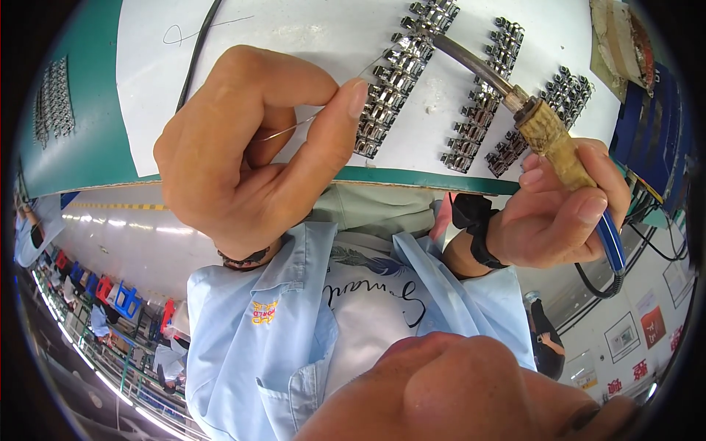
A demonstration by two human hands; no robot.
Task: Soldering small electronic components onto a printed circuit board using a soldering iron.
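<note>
My left hand (250, 154) pinches a thin solder wire (290, 131) between thumb and forefinger. The wire's free end reaches up toward the nearest row of small shiny metal parts (390, 92). In my right hand (562, 213) is a soldering iron (548, 132) with a worn tan grip and a blue rear end. Its dark shaft slants up and left, and the tip is at the upper part of that same row; whether tip and wire touch cannot be made out. A second row (482, 110) and a third row (566, 95) of like parts lie to the right.
A white sheet (309, 29) covers the green tabletop (88, 140) under the rows. More metal parts (55, 103) lie at the far left. A black cable (193, 66) crosses the sheet. Blue equipment (647, 140) stands at the right, near a worn box (621, 40).
</note>
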